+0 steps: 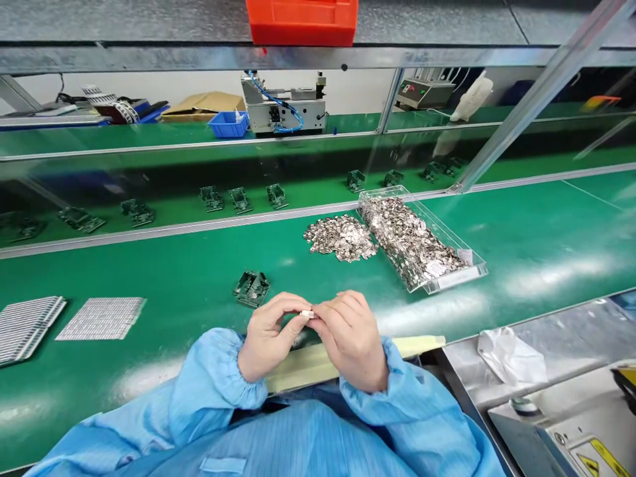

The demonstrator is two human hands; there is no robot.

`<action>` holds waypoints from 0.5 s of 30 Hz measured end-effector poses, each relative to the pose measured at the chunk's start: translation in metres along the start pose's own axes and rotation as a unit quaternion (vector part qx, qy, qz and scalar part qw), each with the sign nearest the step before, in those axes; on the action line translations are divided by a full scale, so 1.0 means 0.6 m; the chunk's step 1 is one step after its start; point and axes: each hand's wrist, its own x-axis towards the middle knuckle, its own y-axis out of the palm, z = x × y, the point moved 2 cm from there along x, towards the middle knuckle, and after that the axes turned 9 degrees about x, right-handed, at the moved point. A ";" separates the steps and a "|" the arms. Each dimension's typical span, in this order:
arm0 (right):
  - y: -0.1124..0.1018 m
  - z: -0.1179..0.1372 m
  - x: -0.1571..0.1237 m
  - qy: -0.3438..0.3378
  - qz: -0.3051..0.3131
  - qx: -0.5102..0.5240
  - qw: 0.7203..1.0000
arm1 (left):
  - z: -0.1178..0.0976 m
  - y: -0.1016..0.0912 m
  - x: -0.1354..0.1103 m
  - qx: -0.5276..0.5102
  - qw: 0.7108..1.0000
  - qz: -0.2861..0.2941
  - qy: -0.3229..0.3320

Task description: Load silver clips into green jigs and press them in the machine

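My left hand (273,336) and my right hand (349,339) meet in front of my body, fingertips pinched on a small whitish piece (307,314). Its exact kind is too small to make out. Just beyond my left hand, a small dark green circuit-board assembly (252,288) lies on the green work surface (189,278). A loose heap of small shiny metal parts (342,237) is spread out past my right hand. To the right of that heap, a clear plastic tray (454,281) holds many more of these metal parts.
Striped sheets (30,324) and a printed white sheet (102,318) lie at the left. Behind a metal rail, several board assemblies (211,198) sit on a green strip. A slanted metal post (541,99) stands at right. A yellow strip (303,368) runs beneath my hands.
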 end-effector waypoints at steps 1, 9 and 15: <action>0.000 0.004 0.005 0.012 -0.001 -0.015 1.000 | 0.000 0.002 0.002 -0.026 0.999 0.001 -0.039; 0.014 0.011 0.015 0.057 -0.030 -0.081 0.995 | 0.009 0.030 0.009 -0.175 0.962 -0.009 -0.212; 0.017 0.010 0.018 0.051 -0.049 -0.071 0.995 | -0.002 0.035 0.010 -0.223 0.930 -0.021 -0.291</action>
